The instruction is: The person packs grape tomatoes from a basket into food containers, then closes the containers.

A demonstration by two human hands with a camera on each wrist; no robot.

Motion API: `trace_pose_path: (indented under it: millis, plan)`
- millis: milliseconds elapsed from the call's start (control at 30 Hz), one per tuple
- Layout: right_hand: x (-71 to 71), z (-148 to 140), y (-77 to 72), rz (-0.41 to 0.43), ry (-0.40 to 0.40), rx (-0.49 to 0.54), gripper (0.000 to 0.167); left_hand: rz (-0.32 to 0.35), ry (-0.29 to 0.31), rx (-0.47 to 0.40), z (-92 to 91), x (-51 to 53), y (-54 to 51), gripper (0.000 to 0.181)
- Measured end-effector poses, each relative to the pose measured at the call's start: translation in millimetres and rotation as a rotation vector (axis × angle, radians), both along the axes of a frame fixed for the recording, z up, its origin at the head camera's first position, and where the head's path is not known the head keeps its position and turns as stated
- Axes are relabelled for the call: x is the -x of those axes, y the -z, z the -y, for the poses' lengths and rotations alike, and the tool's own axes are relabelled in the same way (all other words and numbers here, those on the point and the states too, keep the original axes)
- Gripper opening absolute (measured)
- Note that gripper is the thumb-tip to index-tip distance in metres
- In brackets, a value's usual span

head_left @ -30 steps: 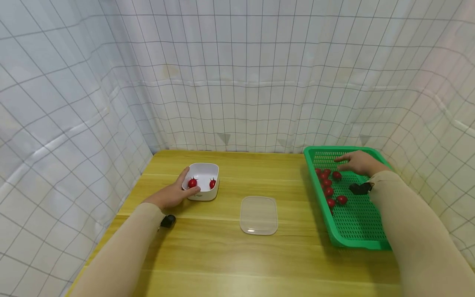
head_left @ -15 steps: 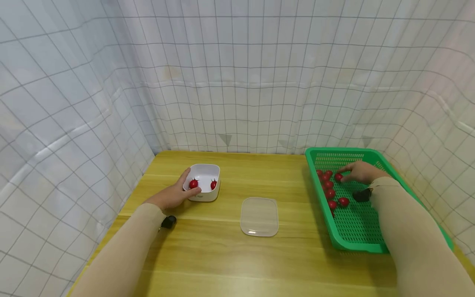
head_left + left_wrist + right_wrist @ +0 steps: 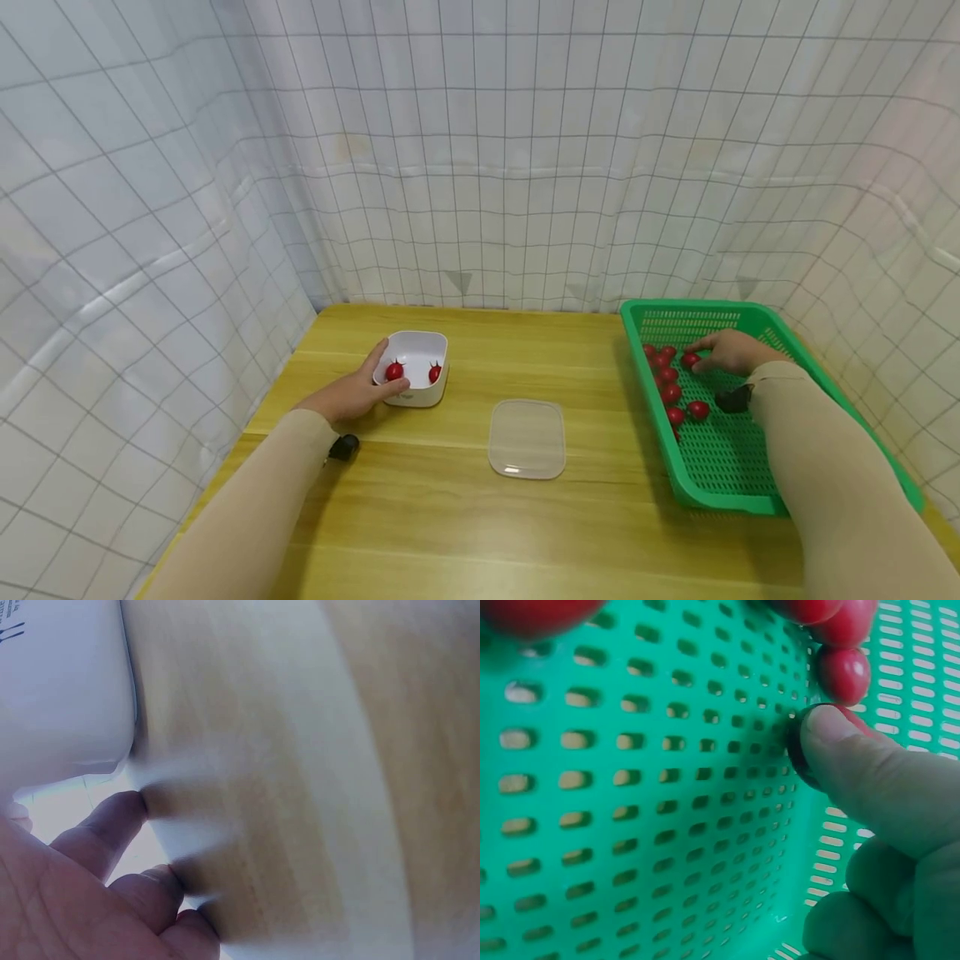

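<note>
My left hand (image 3: 356, 393) holds the near left corner of a small white container (image 3: 429, 398), thumb over the near wall and index finger along the left side. Below it in the left wrist view, several fingers (image 3: 112, 825) touch the tabletop. Inside sit two cherry tomatoes, one left (image 3: 394, 371) and one right (image 3: 434, 373). On the right, my right hand (image 3: 733, 353) reaches into a green basket (image 3: 723, 501) and pinches a cherry tomato (image 3: 691, 361); the right wrist view shows the thumb (image 3: 855, 742) on it. More cherry tomatoes (image 3: 671, 393) lie along the basket's left wall.
A clear, rounded-square lid (image 3: 527, 439) lies flat on the wooden table (image 3: 420, 500) between container and basket. White grid-patterned curtains (image 3: 480, 167) hang behind the table and at both sides. Black wrist cameras (image 3: 344, 447) sit on both wrists.
My right hand has come down from above the basket floor, and its thumb and fingers have closed on a cherry tomato. The left hand keeps its place at the container.
</note>
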State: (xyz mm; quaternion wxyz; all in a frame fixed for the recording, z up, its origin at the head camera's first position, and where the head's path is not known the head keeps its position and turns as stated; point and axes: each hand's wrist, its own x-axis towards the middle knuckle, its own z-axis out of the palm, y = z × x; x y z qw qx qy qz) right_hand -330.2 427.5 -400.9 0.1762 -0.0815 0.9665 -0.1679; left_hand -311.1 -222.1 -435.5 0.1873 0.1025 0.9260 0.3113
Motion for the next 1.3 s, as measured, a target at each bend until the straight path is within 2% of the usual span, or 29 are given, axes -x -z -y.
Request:
trace_pose_path:
  millis: [467,1067,1300]
  plan:
    - [1.1,-7.8,4.4,0.006,-0.011,-0.013,0.054,-0.005,0.001,-0.006,-1.4,3.6,2.3,0.104]
    - [4.9,-3.4,7.8,0.022,-0.005,-0.031,0.054,-0.013,-0.006,0.0,-0.4,0.3,-1.5,0.103]
    - [4.6,-3.5,7.6,0.022,0.015,-0.017,0.055,0.003,0.004,-0.006,0.6,1.2,1.0,0.106]
